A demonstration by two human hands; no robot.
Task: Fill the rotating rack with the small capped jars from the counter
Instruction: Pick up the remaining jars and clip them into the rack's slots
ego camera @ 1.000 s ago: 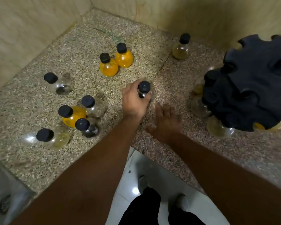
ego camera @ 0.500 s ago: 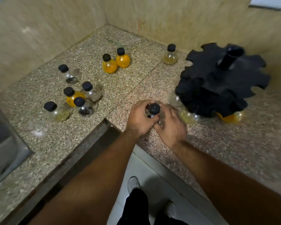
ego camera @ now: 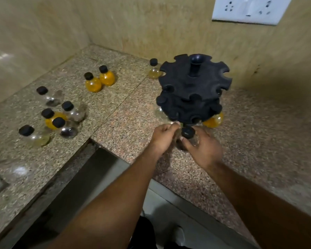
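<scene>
Speckled granite table [ego camera: 126, 112] tucked into a tiled corner, white socket plate [ego camera: 248, 9] up on the wall. Both hands down at the front of the black rotating rack [ego camera: 194, 90]: right hand [ego camera: 203, 148] curled round a clear capped jar [ego camera: 187, 134], left hand [ego camera: 163, 136] pinching at its side. Loose jars grouped well off to the left [ego camera: 61, 117], two orange ones [ego camera: 99, 79] further back.
</scene>
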